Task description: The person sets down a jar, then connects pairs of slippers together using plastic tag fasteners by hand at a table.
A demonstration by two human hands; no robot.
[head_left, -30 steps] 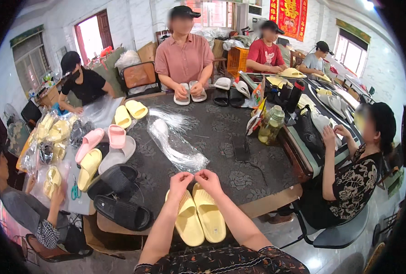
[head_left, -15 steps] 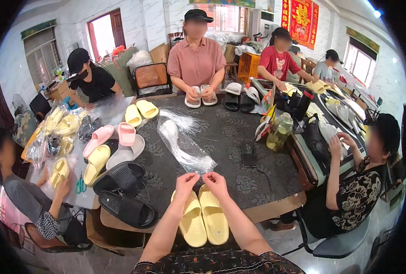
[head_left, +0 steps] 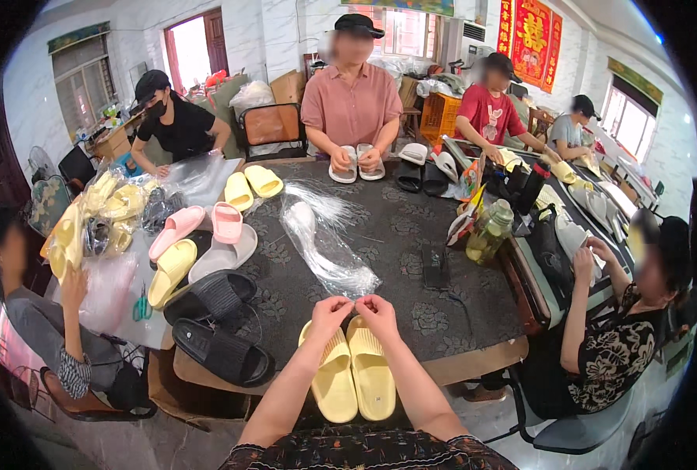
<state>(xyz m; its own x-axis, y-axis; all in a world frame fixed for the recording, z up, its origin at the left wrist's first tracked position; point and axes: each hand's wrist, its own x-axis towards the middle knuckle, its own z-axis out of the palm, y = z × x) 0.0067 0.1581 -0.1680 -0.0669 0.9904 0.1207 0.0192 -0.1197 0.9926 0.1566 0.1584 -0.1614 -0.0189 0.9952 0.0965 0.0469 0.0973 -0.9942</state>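
From the head camera, the person's left hand (head_left: 329, 312) and right hand (head_left: 377, 310) meet just above a pair of yellow slippers (head_left: 354, 373) that lies at the near edge of the bench (head_left: 411, 258). Both hands are pinched shut, fingertips nearly touching each other, on the near end of a clear plastic bag (head_left: 326, 252); what exactly sits between the fingers is too small to tell. The slippers lie side by side, touching along their inner edges, soles down, their long axes running away from the person, one end under the hands and the other hanging toward the person's lap. The clear bag stretches from the hands up and to the left across the dark patterned bench top, its long axis angled toward the far side. To the left lie a pair of black slippers (head_left: 219, 329), a single yellow slipper (head_left: 170, 271), a grey one (head_left: 225, 255) and a pink pair (head_left: 200, 225), with another yellow pair (head_left: 251, 186) farther off. A person in a pink shirt (head_left: 352, 106) across the bench holds a pair of white slippers (head_left: 357, 166). A green-tinted bottle (head_left: 489, 232) stands at the right, and scissors with green handles (head_left: 142, 304) lie at the left edge.
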